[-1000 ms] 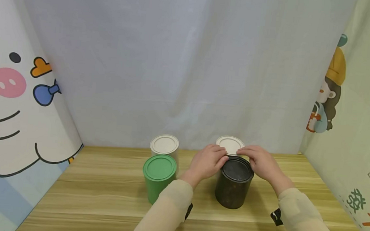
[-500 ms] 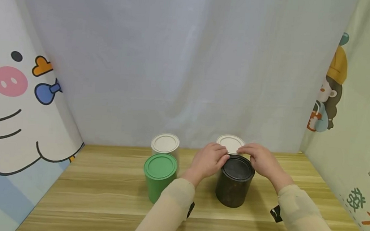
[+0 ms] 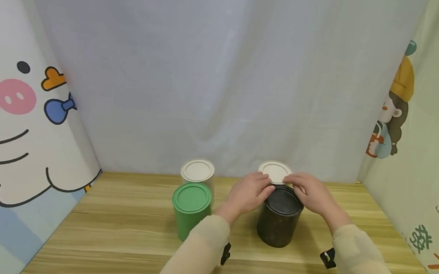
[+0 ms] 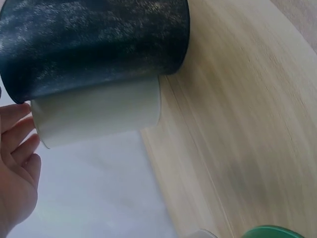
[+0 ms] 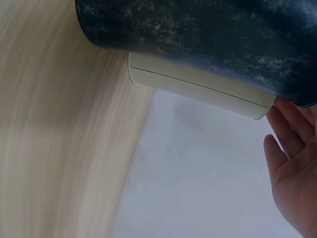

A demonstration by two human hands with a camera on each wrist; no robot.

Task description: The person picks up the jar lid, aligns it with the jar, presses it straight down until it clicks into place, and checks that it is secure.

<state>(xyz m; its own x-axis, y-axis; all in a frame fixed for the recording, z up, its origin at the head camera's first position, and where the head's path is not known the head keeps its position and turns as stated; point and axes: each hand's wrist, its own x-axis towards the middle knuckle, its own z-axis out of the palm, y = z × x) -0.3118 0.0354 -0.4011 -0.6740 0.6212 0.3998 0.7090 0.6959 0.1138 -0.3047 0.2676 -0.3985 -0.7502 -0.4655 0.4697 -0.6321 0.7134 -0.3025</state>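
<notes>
A black can (image 3: 277, 229) with a round black lid (image 3: 284, 201) stands upright on the wooden table. My left hand (image 3: 247, 194) holds the left side of its top rim, fingers bent over the far edge and thumb at the lid. My right hand (image 3: 314, 195) holds the rim from the right, its fingertips near the left ones. Directly behind stands a white can (image 3: 275, 171), its body mostly hidden. In the left wrist view, fingertips (image 4: 22, 110) touch the black can's edge. In the right wrist view, the fingers (image 5: 287, 129) reach beside the same rim.
Left of the hands, a green can (image 3: 191, 214) with a matching lid stands on the table (image 3: 127, 233). Another white can (image 3: 198, 169) is behind it. A pale cloth (image 3: 193, 74) hangs along the back edge, and printed cloths flank both sides.
Both hands stay on the black can's rim with barely any shift. The whole head view drifts slightly; the cans keep their places.
</notes>
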